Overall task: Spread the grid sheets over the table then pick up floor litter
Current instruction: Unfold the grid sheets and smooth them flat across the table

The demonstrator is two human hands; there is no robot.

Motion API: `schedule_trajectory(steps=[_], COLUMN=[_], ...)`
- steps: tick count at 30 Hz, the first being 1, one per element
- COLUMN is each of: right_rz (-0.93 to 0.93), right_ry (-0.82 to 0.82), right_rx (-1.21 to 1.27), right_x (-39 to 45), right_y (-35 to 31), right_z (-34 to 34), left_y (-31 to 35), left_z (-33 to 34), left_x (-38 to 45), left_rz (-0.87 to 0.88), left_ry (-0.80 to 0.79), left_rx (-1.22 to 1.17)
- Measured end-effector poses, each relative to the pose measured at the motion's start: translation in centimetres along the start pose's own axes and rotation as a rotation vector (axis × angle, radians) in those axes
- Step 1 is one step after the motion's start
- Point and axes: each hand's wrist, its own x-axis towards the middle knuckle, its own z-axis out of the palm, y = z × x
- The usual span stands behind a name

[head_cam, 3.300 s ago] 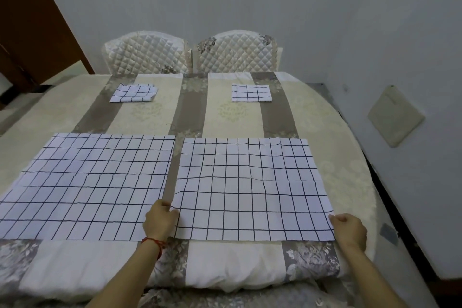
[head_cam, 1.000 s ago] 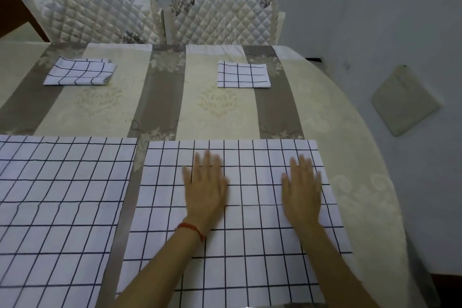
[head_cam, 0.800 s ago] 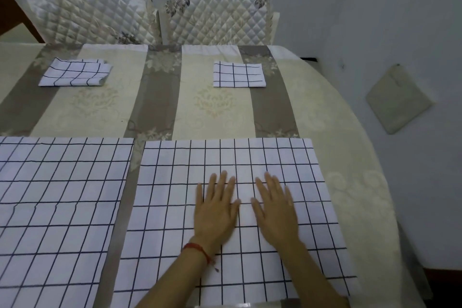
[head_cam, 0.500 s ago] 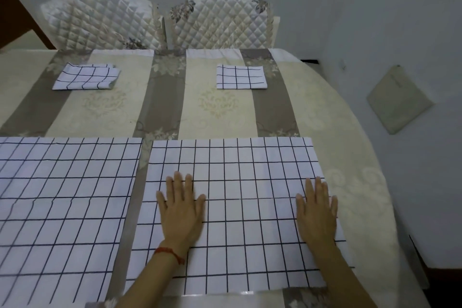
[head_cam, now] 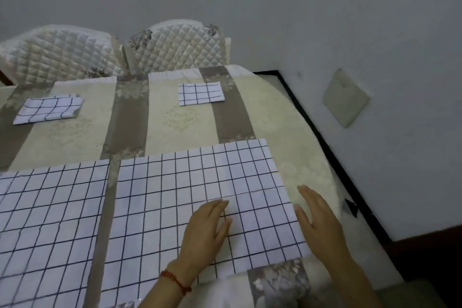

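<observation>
The left hand (head_cam: pixel 205 230) lies flat and spread, palm down, on the near right part of the opened grid sheet (head_cam: pixel 190 197), while the right hand (head_cam: pixel 318 222), also flat with fingers together and holding nothing, rests at that sheet's right edge, partly on the tablecloth (head_cam: pixel 287 117). A second opened sheet (head_cam: pixel 47 222) lies just to the left. Two folded sheets are well apart across the table: the far right one (head_cam: pixel 200 93) is straight ahead, its long side crosswise (likely nearer the right hand), and the far left one (head_cam: pixel 48 108) is off towards the left.
</observation>
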Motion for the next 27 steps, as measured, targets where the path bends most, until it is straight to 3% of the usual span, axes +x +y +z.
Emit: schedule_trajectory(steps=[2, 6, 21, 27], right_rz=[0.097, 0.319, 0.534, 0.741], right_ry=[0.021, 0.014, 0.104, 0.145], right_rx=[-0.015, 0.02, 0.001, 0.212], right_x=[-2.4, -7.2, -22.1, -23.9], right_y=[2.3, 7.5, 27.5, 32.6], right_z=[-2.7, -7.5, -22.4, -23.0], left_y=[1.9, 6.9, 32.3, 34.9], left_z=[0.5, 2.2, 15.7, 20.9], left_x=[-0.3, -0.6, -2.2, -1.2], left_rz=[0.008, 0.021, 0.263, 0.118], left_ry=[0.011, -0.111, -0.467, -0.659], left_rx=[-0.053, -0.033, 0.039, 0.059])
